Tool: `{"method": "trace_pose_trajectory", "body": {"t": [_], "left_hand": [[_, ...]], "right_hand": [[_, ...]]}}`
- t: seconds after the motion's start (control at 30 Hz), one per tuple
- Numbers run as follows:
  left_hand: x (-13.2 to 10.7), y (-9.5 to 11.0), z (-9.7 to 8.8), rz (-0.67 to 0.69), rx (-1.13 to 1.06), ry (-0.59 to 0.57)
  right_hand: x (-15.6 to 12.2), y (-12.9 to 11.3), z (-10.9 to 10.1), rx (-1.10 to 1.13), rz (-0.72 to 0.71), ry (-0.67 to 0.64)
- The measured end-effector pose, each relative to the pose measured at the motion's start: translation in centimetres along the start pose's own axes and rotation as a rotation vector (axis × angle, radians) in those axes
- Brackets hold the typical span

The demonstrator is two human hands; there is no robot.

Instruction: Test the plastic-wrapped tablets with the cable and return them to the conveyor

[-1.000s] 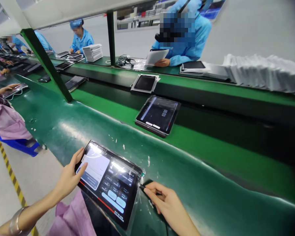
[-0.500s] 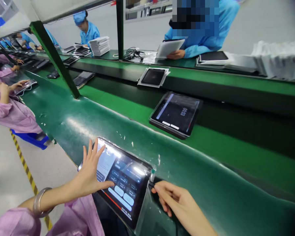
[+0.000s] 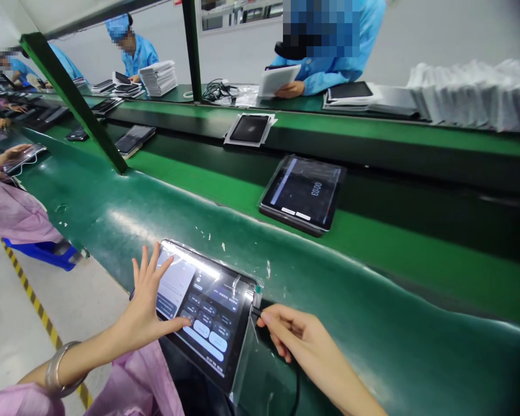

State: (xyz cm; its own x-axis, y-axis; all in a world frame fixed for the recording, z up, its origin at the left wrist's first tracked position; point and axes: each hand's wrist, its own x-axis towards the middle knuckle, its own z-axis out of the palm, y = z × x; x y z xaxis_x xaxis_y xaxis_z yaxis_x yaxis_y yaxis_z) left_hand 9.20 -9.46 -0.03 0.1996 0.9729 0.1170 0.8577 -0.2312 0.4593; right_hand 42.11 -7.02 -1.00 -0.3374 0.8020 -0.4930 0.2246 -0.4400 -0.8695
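One head-worn camera looks forward and down across the green bench (image 3: pixel 355 318), close above the hands (image 3: pixel 144 309)

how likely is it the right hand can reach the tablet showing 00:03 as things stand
Probably yes: nothing appears to stand between the right hand and the tablet showing 00:03, but that hand grips a black cable end beside the nearer tablet and might need to let go first.

We list one green workbench (image 3: pixel 372 323), white-flecked, bearing a lit tablet (image 3: pixel 219 306) at its near edge; beyond, one belt (image 3: pixel 186 169) bearing further tablets (image 3: pixel 303 188).
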Motion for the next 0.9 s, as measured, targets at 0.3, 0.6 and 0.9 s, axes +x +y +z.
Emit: {"method": "trace_pose_trajectory", "body": {"t": [0.3,0.6,0.9], "left_hand": [[-0.2,-0.1,-0.2,-0.01,-0.014,0.046],[0.2,-0.3,0.3,0.002,0.028,0.041],[-0.7,1.5,1.2,0.557,0.213,-0.019]], "right_hand": [[-0.2,-0.4,0.0,0.003,-0.014,0.008],[-0.5,-0.4,-0.1,-0.018,-0.014,-0.02],[0.5,1.4,-0.3,-0.008,-0.015,-0.019]]}}
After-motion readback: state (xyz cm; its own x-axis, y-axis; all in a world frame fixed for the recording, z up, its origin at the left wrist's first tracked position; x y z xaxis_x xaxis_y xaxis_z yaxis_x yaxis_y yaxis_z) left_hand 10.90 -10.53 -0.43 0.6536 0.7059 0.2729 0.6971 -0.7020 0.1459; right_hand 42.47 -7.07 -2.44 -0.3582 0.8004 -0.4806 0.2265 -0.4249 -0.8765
